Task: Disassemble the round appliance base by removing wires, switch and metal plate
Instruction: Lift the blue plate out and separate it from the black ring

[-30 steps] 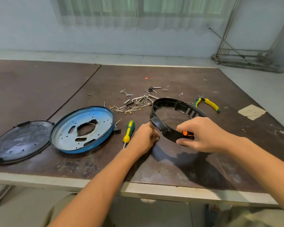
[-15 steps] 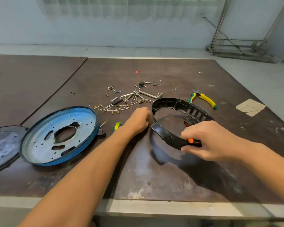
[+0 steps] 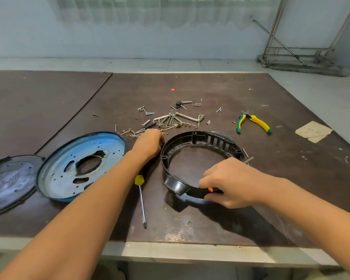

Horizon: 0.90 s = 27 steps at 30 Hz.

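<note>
Gripping the near rim of the black plastic ring-shaped appliance base [image 3: 202, 138], the right hand [image 3: 234, 182] has its fingers curled over the wall at the ring's 6 o'clock and its thumb underneath, just beside a small orange switch [image 3: 210, 189] that shows between thumb and fingers. The ring lies on the dark brown worktable [image 3: 291, 178], right of centre, with its near edge raised a little in that grasp and its slotted far wall at 12 to 2 o'clock. The left hand [image 3: 150, 143] sits close against the outside of the ring at its 10 o'clock, knuckles up and fingers curled under; whether they hold anything cannot be told. It touches the near edge of a scatter of loose screws, bent metal clips and thin wires [image 3: 170, 120], which spreads from the ring's 10 to 12 o'clock. A yellow-handled screwdriver [image 3: 141, 201] lies at the ring's 8 o'clock, partly under the left forearm, tip toward the table's near edge. At 9 o'clock, well apart, rests a round blue-rimmed metal plate [image 3: 69, 168], its edge overlapping a round black plastic cover [image 3: 6, 182]. Green-and-yellow pliers [image 3: 255, 123] lie at 1 o'clock.
</note>
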Each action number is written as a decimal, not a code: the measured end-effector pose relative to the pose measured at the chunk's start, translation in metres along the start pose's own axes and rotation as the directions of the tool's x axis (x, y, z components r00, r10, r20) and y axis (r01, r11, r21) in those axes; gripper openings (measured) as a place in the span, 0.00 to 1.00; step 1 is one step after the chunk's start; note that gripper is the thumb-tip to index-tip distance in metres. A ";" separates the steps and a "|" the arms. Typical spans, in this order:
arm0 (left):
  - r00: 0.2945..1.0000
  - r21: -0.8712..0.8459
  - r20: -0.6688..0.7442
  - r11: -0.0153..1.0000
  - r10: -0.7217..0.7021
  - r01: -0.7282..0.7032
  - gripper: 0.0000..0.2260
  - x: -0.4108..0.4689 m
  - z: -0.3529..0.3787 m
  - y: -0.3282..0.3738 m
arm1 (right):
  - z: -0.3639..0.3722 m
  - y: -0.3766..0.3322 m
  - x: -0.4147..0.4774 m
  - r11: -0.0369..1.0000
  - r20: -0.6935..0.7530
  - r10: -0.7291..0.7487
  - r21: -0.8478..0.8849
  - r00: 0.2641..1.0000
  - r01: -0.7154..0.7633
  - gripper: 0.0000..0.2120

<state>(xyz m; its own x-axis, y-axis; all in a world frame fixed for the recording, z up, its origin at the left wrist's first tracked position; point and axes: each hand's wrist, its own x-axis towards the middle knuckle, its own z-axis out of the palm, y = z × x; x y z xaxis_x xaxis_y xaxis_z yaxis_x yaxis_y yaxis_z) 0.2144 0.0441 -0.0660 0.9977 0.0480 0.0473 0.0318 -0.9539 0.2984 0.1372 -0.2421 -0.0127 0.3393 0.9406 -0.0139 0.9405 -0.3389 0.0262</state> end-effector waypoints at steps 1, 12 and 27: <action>1.000 -0.001 0.003 1.000 -0.011 0.011 0.13 -0.001 -0.001 -0.002 | 0.003 -0.002 0.004 1.000 0.020 0.000 -0.027 1.000 0.001 0.07; 0.996 -0.166 -0.026 0.982 -0.089 0.084 0.20 -0.023 -0.013 -0.005 | 0.000 0.003 0.024 0.983 0.118 0.109 0.138 0.987 -0.125 0.21; 0.939 -0.285 -0.274 0.950 -0.206 0.126 0.23 -0.138 0.022 0.033 | 0.028 -0.010 -0.031 0.866 -0.496 0.335 0.498 0.801 -0.054 0.09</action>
<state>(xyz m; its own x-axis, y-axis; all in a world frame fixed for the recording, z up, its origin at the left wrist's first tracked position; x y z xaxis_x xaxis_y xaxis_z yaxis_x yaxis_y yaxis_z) 0.0793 -0.0005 -0.0840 0.9144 0.3231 0.2440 0.1386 -0.8160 0.5611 0.1179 -0.2680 -0.0410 0.5769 0.6512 0.4931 0.8058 -0.3549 -0.4740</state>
